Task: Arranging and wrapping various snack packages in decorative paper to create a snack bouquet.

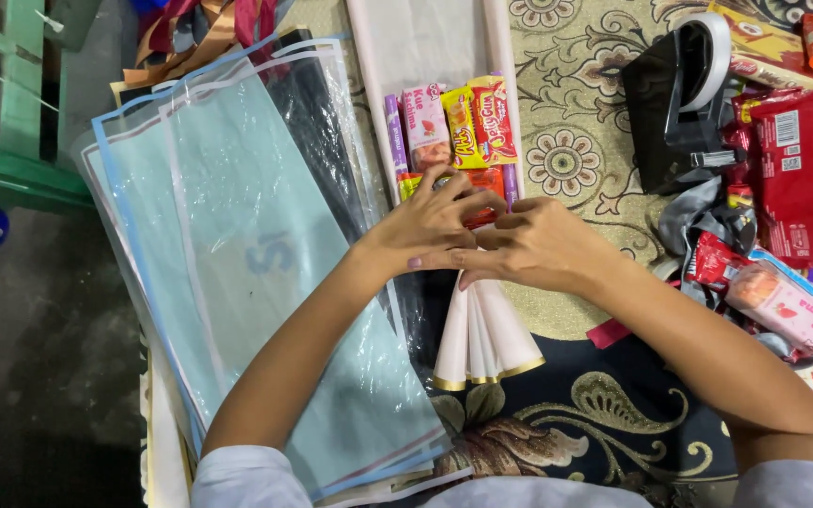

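Head view looked down on our left hand (pixel 435 221) and right hand (pixel 534 243), both curled tight round the waist of a pale pink paper wrap (pixel 482 339), whose gold-edged folds fanned out toward us. Snack packets (pixel 468 127) sat bunched inside the wrap just beyond our fingers. Clear plastic sheets (pixel 237 245) lay to the left; a black tape dispenser (pixel 675 103) stood far right on the patterned carpet (pixel 576 160).

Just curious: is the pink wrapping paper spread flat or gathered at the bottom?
Gathered: both hands pinch the pink paper into folds that fan below.
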